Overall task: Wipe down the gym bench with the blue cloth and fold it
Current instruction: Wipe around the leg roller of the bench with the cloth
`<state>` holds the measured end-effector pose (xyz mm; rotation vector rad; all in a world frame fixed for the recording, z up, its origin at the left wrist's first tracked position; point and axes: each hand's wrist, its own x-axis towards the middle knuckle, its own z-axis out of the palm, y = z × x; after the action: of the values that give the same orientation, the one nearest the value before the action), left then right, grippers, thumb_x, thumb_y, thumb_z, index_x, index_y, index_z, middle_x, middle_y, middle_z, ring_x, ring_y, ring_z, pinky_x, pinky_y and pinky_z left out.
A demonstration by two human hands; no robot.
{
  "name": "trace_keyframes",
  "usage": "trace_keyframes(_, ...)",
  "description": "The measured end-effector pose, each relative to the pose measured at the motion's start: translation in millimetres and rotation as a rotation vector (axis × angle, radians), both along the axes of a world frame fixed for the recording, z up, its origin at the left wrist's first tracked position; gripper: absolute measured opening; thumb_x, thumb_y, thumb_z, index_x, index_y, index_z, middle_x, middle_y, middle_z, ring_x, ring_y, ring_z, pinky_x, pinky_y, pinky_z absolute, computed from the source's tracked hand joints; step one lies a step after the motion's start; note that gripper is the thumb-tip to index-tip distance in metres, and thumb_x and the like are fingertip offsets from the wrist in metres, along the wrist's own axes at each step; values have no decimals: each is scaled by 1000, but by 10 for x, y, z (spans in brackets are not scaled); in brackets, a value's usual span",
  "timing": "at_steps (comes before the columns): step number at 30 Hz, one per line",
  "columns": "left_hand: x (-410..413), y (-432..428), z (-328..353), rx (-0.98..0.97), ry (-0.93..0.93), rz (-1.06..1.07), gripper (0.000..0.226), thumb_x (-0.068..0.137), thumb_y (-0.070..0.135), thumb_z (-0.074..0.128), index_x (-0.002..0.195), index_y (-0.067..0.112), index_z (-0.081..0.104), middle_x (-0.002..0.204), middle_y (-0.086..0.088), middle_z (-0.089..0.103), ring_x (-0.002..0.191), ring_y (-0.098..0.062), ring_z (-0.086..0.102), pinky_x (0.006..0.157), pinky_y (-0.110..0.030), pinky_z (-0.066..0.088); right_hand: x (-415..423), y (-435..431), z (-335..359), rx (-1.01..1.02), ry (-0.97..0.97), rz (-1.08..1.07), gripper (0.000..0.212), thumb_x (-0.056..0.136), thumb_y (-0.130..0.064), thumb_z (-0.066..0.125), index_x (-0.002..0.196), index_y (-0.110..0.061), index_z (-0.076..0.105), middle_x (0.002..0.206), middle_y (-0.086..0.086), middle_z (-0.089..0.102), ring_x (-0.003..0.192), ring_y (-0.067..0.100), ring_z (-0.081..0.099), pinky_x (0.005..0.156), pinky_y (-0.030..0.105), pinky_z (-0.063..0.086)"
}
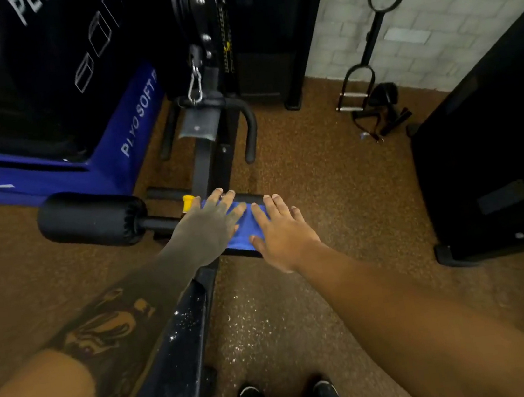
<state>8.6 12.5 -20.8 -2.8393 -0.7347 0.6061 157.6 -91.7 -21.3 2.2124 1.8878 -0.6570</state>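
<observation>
The blue cloth [243, 230] lies flat on the far end of the black gym bench [173, 343], which runs from the lower left toward the middle. My left hand [206, 229] presses flat on the cloth's left part, fingers spread. On the cloth's right edge rests my right hand [283, 232], palm down with fingers apart. Most of the cloth is hidden under both hands. White dust speckles the bench's near part.
A black foam roller pad [90, 219] and a yellow knob [187, 203] sit left of the bench end. A cable machine frame [211, 128] stands ahead, a blue plyo box [54, 125] at left, a black box [496, 167] at right, cable handles [372, 110] by the wall.
</observation>
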Motion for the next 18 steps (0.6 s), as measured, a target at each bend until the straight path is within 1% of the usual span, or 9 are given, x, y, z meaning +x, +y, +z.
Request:
trace_keyframes(4, 28, 110, -193, -34, -9, 4, 54, 107, 34, 24, 156, 19, 7, 166, -13, 12, 151, -34, 13, 117, -54, 27, -26, 106, -160, -44, -6, -2, 59, 108, -38, 21, 158, -13, 3, 166, 17, 2, 153, 35, 1, 122, 55, 12)
trace_keyframes(7, 11, 162, -228, -65, -15, 17, 55, 107, 34, 24, 156, 18, 7, 162, -13, 22, 148, -33, 22, 116, -55, 28, -55, 162, -179, -13, -28, -28, 54, 108, -33, 23, 157, -13, 11, 162, 18, 17, 148, 36, 15, 119, 57, 17)
trace_keyframes(8, 8, 180, -234, -84, -38, 17, 55, 107, 35, 25, 156, 17, 8, 160, -13, 26, 146, -32, 26, 115, -54, 29, -64, 172, -187, 3, -31, -34, 53, 108, -31, 26, 156, -13, 14, 159, 18, 23, 145, 37, 21, 118, 58, 20)
trace_keyframes(10, 8, 196, -219, -110, -69, 31, 56, 106, 36, 28, 155, 16, 11, 156, -12, 32, 141, -32, 33, 112, -52, 33, -70, 191, -193, 27, -45, -31, 55, 105, -25, 40, 154, -14, 18, 150, 16, 34, 138, 37, 30, 115, 58, 25)
trace_keyframes(12, 26, 216, -211, -117, -105, 41, 59, 105, 39, 33, 155, 14, 14, 154, -13, 34, 138, -32, 35, 110, -50, 36, -58, 223, -184, 46, -42, -36, 57, 99, -19, 50, 150, -14, 24, 142, 15, 39, 133, 36, 34, 113, 57, 29)
trace_keyframes(15, 52, 261, -143, -149, -155, 88, 63, 101, 43, 44, 152, 14, 23, 152, -12, 34, 135, -31, 35, 107, -48, 37, -64, 283, -154, 103, -20, -69, 47, 100, -19, 47, 145, -14, 31, 138, 13, 41, 128, 33, 37, 110, 53, 34)
trace_keyframes(17, 37, 275, -70, -184, -173, 111, 60, 97, 45, 52, 146, 15, 35, 147, -11, 38, 132, -30, 36, 107, -48, 37, -78, 326, -128, 132, 1, -86, 47, 102, -23, 44, 146, -14, 30, 140, 12, 41, 129, 31, 37, 108, 50, 36)
trace_keyframes(18, 22, 284, -27, -198, -189, 117, 56, 95, 44, 55, 141, 15, 41, 144, -10, 40, 130, -28, 37, 107, -48, 37, -78, 348, -114, 144, 15, -92, 45, 102, -24, 45, 144, -13, 33, 140, 11, 42, 129, 30, 38, 107, 48, 37)
